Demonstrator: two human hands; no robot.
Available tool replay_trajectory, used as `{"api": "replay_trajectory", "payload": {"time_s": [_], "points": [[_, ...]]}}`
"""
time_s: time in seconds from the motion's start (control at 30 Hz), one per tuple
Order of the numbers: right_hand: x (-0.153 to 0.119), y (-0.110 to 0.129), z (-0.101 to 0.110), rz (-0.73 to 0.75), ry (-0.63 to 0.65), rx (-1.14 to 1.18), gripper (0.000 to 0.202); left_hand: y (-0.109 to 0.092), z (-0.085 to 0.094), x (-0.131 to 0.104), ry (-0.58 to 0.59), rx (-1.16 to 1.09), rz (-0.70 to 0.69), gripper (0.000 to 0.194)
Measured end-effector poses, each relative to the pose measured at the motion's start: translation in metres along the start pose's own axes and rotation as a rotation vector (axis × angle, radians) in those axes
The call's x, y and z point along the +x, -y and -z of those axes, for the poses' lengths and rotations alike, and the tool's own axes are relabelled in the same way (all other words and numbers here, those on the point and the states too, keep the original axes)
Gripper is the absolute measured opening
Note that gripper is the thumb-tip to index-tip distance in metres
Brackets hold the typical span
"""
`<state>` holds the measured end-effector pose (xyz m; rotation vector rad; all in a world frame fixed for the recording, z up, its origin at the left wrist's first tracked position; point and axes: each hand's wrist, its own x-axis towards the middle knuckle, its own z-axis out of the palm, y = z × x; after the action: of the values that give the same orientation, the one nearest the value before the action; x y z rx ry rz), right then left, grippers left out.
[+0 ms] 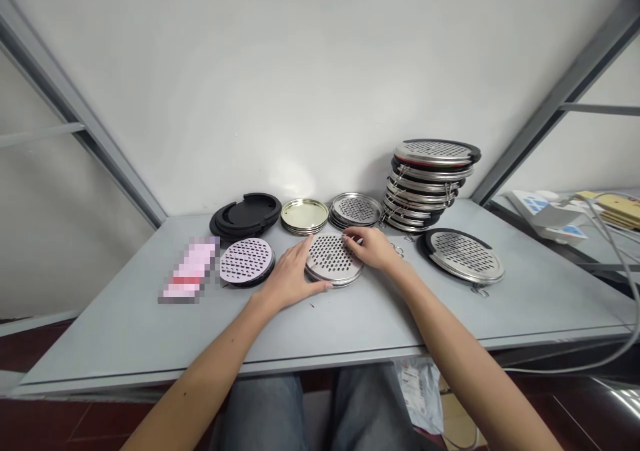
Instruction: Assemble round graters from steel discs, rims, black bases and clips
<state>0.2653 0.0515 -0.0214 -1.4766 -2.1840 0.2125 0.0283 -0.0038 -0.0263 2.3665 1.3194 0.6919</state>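
A round silver plate with rows of holes [334, 259] lies on other metal discs in the middle of the grey table. My left hand [294, 271] rests at its left side, thumb and fingers spread around the edge. My right hand [373, 246] touches the upper right part of the plate, its fingers bent and close together. Left of my left hand is a pinkish perforated disc [246, 260] on dark discs. Behind the plate stand a pile of gold-coloured lids [305, 214] and a pile of perforated silver discs [357, 209].
Black round trays [245, 215] sit at the back left, beside a blurred pink item [191, 268]. A tall stack of grater-like discs [427, 184] leans at the back right. Nearer is a black-rimmed perforated disc [463, 254]. Metal frame posts flank the table [380, 331].
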Motion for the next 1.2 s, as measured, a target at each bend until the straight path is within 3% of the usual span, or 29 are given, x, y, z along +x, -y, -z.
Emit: {"api": "replay_trajectory", "payload": {"time_s": [1.0, 1.2], "points": [[0.000, 0.000, -0.005, -0.025, 0.010, -0.047, 0.030, 0.000, -0.001, -0.002, 0.047, 0.028, 0.009, 0.091], [0.001, -0.003, -0.011, 0.042, 0.026, -0.065, 0.030, 0.001, -0.003, -0.003, 0.056, 0.050, 0.019, 0.091]]}}
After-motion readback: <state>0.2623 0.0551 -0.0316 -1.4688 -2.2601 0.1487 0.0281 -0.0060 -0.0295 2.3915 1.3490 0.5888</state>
